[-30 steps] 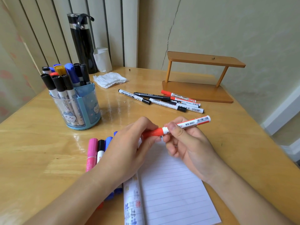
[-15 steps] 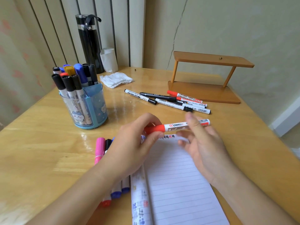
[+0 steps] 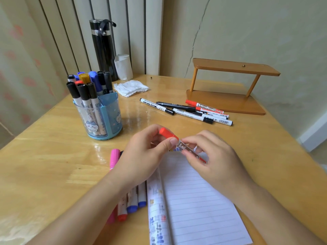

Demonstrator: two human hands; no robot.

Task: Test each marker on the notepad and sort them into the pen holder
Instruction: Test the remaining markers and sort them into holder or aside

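Both hands hold a capped red whiteboard marker (image 3: 168,134) over the top of the lined notepad (image 3: 198,200). My left hand (image 3: 141,156) pinches it just below the red cap. My right hand (image 3: 212,156) curls its fingers round the white barrel. The marker slants, cap up and to the left. The blue pen holder (image 3: 102,115) stands at the left, full of several black, blue, yellow and red markers. Several thin markers (image 3: 187,110) lie loose on the table behind my hands.
Several thick markers (image 3: 131,200), pink, red and blue, lie left of the notepad, partly under my left arm. A black bottle (image 3: 102,48), a paper roll (image 3: 123,66) and a crumpled tissue (image 3: 131,88) sit at the back. A wooden stand (image 3: 228,87) is at the back right.
The marker has turned from nearly level to slanted, its cap now raised to the left. My right hand has closed round the barrel again after loosening. The camera has shifted slightly.
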